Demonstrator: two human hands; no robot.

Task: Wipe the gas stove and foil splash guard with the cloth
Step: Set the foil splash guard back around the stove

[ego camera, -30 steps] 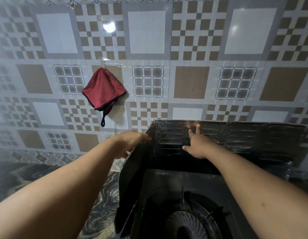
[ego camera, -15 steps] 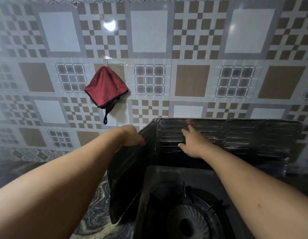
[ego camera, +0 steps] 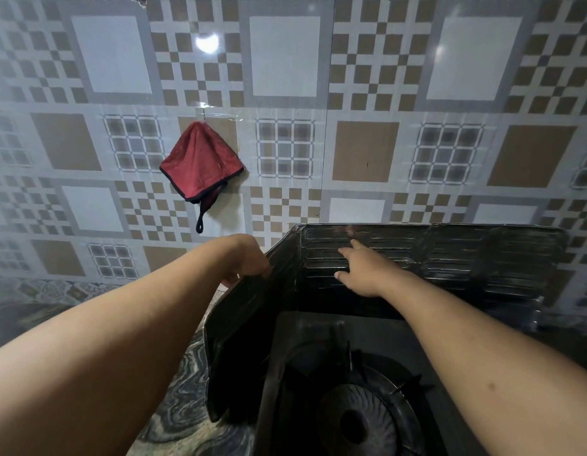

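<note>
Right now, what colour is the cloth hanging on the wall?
Red with black edging and a black loop; the cloth shows clearly in the head view.

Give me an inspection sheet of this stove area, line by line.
Surface: dark swirl-patterned counter under the stove.
Job's things: black gas stove with burner; dark foil splash guard standing behind and left of it; red cloth hanging on the wall, unused.
Clutter: nothing seen.
Grippers: left hand grips the guard's left panel top edge; right hand flat against the back panel; both empty of cloth.
Cables: nothing seen.
Surroundings: patterned tiled wall.
</note>
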